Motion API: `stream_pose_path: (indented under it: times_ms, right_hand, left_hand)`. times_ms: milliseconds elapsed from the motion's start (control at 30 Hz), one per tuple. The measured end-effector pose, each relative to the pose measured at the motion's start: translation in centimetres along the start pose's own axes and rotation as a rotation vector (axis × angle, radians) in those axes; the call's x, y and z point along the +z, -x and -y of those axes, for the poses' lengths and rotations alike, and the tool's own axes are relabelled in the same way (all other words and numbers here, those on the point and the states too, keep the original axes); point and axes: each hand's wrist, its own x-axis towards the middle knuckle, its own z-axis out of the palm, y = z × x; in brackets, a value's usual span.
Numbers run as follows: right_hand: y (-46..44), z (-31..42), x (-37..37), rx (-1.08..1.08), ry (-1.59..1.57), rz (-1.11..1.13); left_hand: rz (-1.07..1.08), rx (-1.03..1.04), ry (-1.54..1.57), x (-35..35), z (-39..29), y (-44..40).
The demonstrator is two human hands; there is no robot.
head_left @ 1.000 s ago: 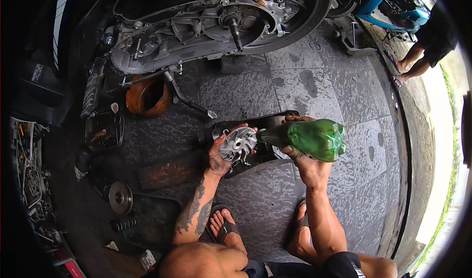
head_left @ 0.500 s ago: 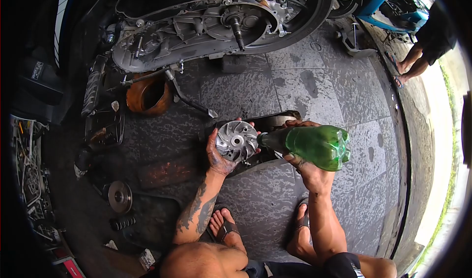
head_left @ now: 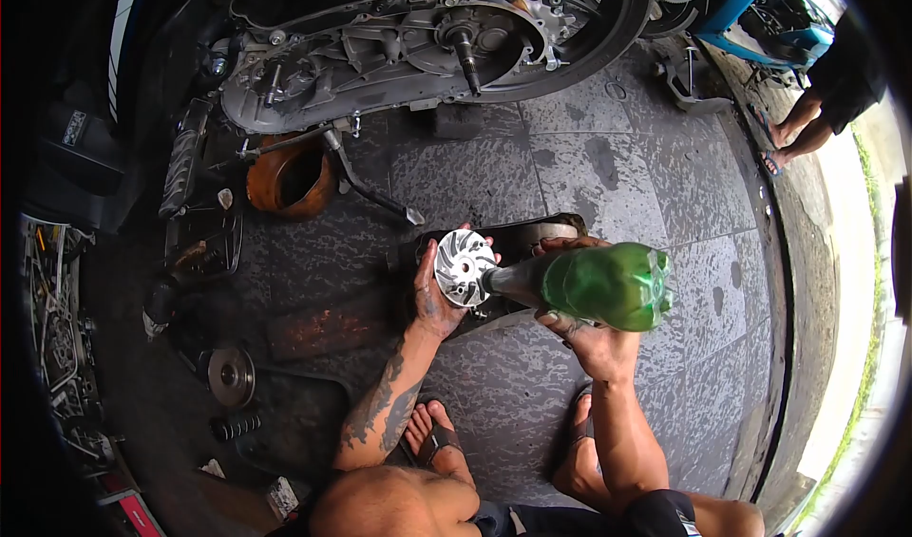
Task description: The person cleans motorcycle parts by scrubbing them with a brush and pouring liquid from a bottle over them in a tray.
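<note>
My left hand (head_left: 433, 301) grips a silver finned drive pulley face (head_left: 456, 261), its curved blades turned up towards me. My right hand (head_left: 597, 345) is wrapped round a green plastic bottle (head_left: 608, 285), which is tipped on its side with its base to the right. The bottle's neck overlaps the right edge of the pulley face; whether they touch, I cannot tell. Liquid coming out is not clearly visible. Beneath both hands lies a dark tray (head_left: 494, 226), largely hidden, with a rounded metal part (head_left: 551, 231) at its far right end.
Ahead stands a scooter's opened transmission case (head_left: 380, 62) with a bare shaft (head_left: 467, 62) and rear wheel. An orange-brown bowl (head_left: 275, 195), a kick lever (head_left: 366, 184), a round disc (head_left: 231, 377) and a spring (head_left: 237, 428) lie leftward. Another person's legs (head_left: 807, 133) are at upper right.
The pulley face has tilted and shifted slightly right in my left hand. The bottle is tipped differently, and its neck now overlaps the pulley's edge more.
</note>
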Motion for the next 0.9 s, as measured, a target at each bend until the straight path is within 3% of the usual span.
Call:
stream_pose_path:
  times_ms: [167, 267, 467, 900]
  right_hand:
    - [-0.3, -0.5, -0.6, 0.025, 0.166, -0.002]
    - [-0.2, -1.6, -0.6, 0.034, 0.1, -0.196]
    - [0.2, -1.6, -0.5, 0.089, 0.101, -0.291]
    - [0.2, -1.0, 0.4, -0.04, -0.004, -0.088]
  left_hand:
    - [-0.009, 0.014, -0.036, 0.2, -0.1, 0.0]
    - [-0.002, 0.004, -0.098, -0.4, -0.3, 0.0]
    - [0.008, -0.011, -0.07, -1.3, 0.0, -0.3]
    - [0.009, 0.058, -0.156, -0.5, 0.5, -0.8]
